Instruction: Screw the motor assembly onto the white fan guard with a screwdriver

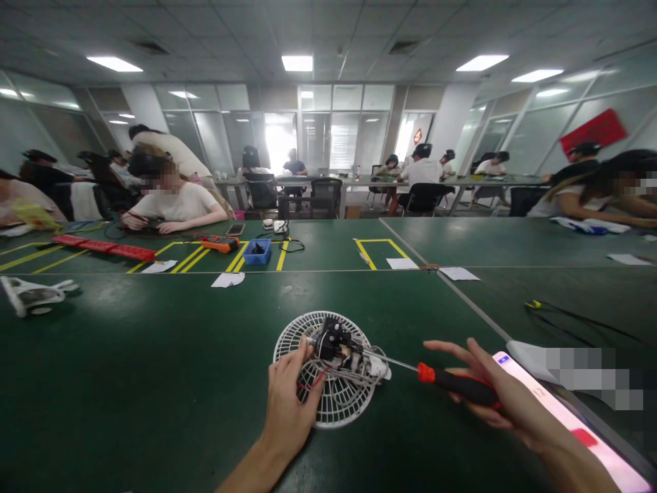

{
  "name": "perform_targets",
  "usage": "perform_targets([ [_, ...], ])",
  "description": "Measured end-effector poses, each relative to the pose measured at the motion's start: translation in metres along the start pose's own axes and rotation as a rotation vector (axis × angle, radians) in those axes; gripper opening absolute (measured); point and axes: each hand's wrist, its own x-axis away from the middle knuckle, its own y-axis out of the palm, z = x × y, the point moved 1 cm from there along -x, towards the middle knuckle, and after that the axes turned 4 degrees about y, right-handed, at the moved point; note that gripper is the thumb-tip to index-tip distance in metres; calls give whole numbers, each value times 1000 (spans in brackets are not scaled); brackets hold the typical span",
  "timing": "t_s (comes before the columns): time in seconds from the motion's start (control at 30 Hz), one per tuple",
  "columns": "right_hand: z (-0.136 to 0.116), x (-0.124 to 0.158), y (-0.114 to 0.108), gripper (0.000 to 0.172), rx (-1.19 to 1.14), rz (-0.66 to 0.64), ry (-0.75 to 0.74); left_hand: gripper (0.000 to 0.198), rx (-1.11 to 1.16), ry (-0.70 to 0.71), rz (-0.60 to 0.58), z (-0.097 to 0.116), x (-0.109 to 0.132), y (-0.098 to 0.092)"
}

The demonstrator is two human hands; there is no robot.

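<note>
A white round fan grille (339, 415) lies on the green table in front of me. On it rests a fan motor assembly (336, 342) with a black housing, loose wires and a white part at its right end. My left hand (291, 394) grips the motor assembly from the left, fingertips at the black housing and thumb by the red wire. In my right hand (495, 390) is a screwdriver (462, 385) with a black and red handle, its index finger stretched out. The shaft points left into the assembly; where the tip sits is hidden among the parts.
A lit phone (559, 418) lies beside my right forearm. Farther off are a blue bin (257, 252), an orange multimeter (220, 244), a red strip (102, 247), papers and a black cable (580, 318). A white plastic part (33, 294) lies far left. Several people sit at tables beyond.
</note>
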Motion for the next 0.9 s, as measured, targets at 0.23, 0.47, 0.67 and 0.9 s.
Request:
perform_targets([
  [0.23,-5,0,0,65,53,61,40,60,-15,-14,-17,4,-2,-4],
  [0.47,-2,-4,0,62,-74,107,-151,60,-49,2,-9,0,2,-4],
  [0.67,-2,-5,6,46,-130,126,-235,65,-63,19,4,-8,7,-3],
  [0.9,1,-9,8,60,75,177,-49,65,-64,26,16,-8,8,-2],
])
